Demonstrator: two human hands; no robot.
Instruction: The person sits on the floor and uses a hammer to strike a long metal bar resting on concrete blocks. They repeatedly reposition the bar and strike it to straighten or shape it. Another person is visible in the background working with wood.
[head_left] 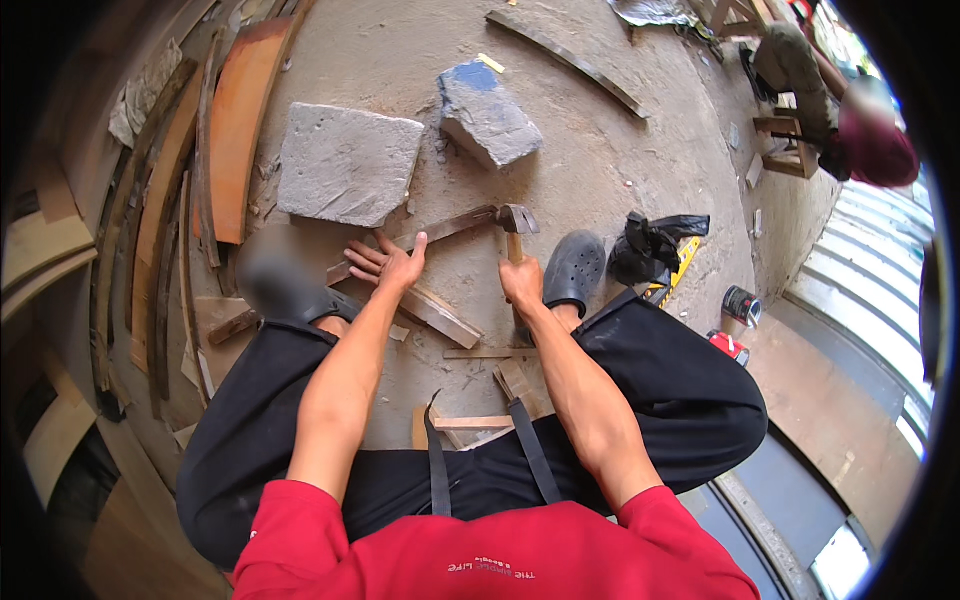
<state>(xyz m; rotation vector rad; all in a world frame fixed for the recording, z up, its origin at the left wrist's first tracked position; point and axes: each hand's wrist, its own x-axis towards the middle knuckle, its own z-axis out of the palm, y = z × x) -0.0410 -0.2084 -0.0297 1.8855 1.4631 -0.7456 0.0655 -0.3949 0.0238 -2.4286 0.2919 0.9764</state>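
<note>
My right hand [521, 282] is closed around the wooden handle of a claw hammer [517, 220]. The hammer's metal head rests at or just above the right end of a narrow wooden strip [455, 226]; contact is hard to tell. My left hand [386, 264] lies with its fingers spread across that strip, near where it meets a second wooden piece [436, 314] slanting toward me. No nail can be made out. Beyond the strip sit a pale concrete block [348, 163] and a smaller block with blue paint [488, 115].
Long boards [250, 120] lean along the left side. A black plastic bag [645, 247] and a yellow level [685, 262] lie beside my right shoe [576, 270]. A can [741, 305] stands farther right. Another person [850, 120] is at the upper right. A loose wooden batten [570, 65] lies ahead.
</note>
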